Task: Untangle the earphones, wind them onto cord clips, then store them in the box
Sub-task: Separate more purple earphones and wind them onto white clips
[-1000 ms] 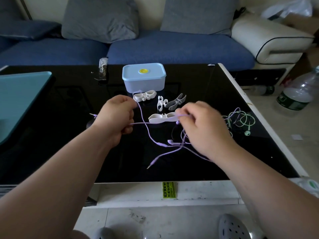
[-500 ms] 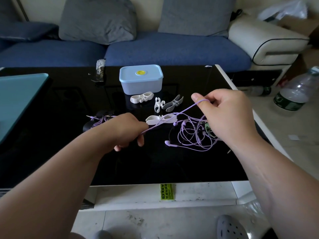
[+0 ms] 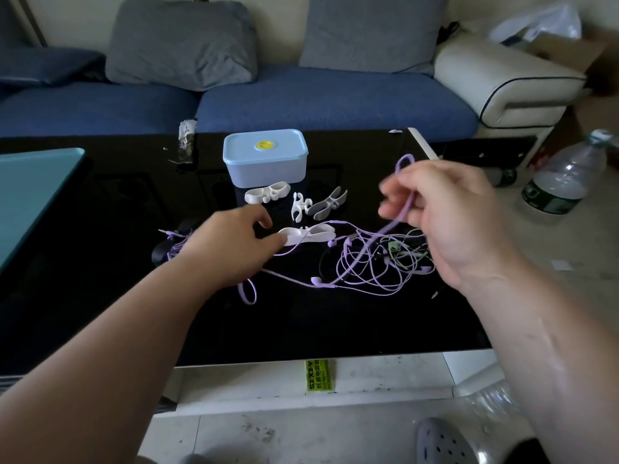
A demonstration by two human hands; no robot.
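Observation:
A tangle of purple earphones [image 3: 368, 267] lies on the black glass table [image 3: 100, 296], mixed with a green pair [image 3: 402, 249]. My right hand [image 3: 449, 212] is raised above the tangle and pinches a loop of purple cord [image 3: 403, 162]. My left hand [image 3: 231, 244] is low over the table, its fingers relaxed and touching the left end of a white cord clip [image 3: 310, 234]; a purple cord runs under it. Three more white clips [image 3: 268, 194] [image 3: 299, 205] [image 3: 326, 204] lie before the lidded light-blue box [image 3: 264, 162]. More purple cord with a jack [image 3: 172, 237] shows left of my wrist.
A teal flat object [image 3: 33, 195] covers the table's left side. A wrapper [image 3: 187, 139] lies near the far edge. The blue sofa [image 3: 318, 102] stands behind. A water bottle [image 3: 562, 182] is on the floor beyond the table's right edge.
My left hand let go of the purple cord and moved forward to the white clip. My right hand drifted right with its loop, and the cord between the hands went slack.

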